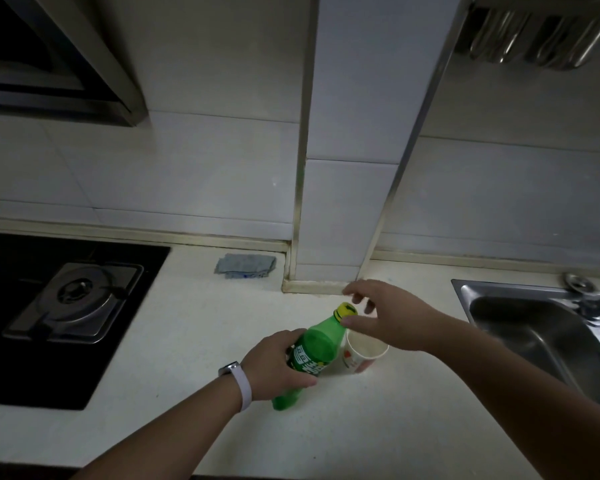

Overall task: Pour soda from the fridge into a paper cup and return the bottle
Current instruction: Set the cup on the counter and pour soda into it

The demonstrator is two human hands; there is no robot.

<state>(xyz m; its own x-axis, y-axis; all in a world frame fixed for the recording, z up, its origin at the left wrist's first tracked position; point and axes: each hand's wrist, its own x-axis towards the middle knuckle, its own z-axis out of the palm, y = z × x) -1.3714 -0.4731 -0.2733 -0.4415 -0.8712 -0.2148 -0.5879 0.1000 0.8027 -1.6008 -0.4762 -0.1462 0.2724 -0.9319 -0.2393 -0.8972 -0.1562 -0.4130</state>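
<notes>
Gripping soda bottle [309, 355] mid-body, left hand [274, 365]; right hand [378, 317] fingers spread loosely around cap [346, 310].

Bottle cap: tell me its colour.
Yellow, on the green bottle; the cap shows best in the head view.

I see open surface [194, 341] left of the soda bottle [309, 355]; the paper cup [362, 355] crowds its right, the tiled pillar [340, 216] blocks behind.

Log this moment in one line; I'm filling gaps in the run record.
left hand grips bottle | right hand at cap | cup empty
</notes>
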